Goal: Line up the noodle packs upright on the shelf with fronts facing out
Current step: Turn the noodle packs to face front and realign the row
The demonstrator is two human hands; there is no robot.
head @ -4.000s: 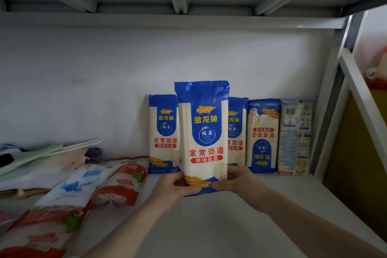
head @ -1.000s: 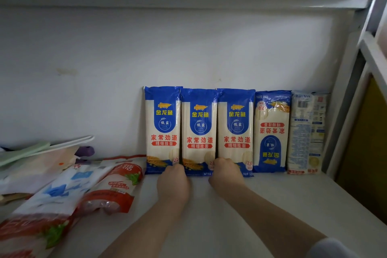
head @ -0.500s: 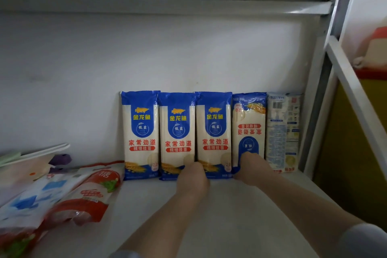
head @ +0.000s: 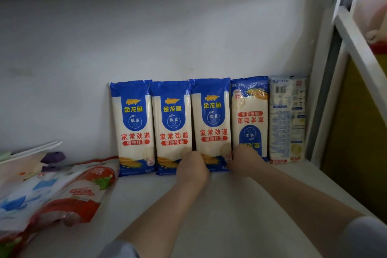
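Standing against the back wall of the shelf [head: 209, 216], five noodle packs form a touching row at its far right. The left hand [head: 192, 166] rests at the foot of the second pack [head: 172, 123] and third pack [head: 212, 119]; the right hand [head: 245, 159] is at the bottom of the fourth pack [head: 250, 115]. Whether the fingers of either hand are pinching or merely pressing cannot be told, since they are hidden behind the knuckles.

The packs lean unsupported, so pulling one out could, by judgement, topple its neighbours. The fourth pack is upside down and the fifth pack [head: 287, 119] shows its back panel with a barcode; both seem to need turning.

The first pack [head: 134, 125] and its two neighbours read 金龙鱼, 低盐, 家常劲道, 精细挂面 and "2.0". A red pouch [head: 83, 197] lying to the left bears 糖.
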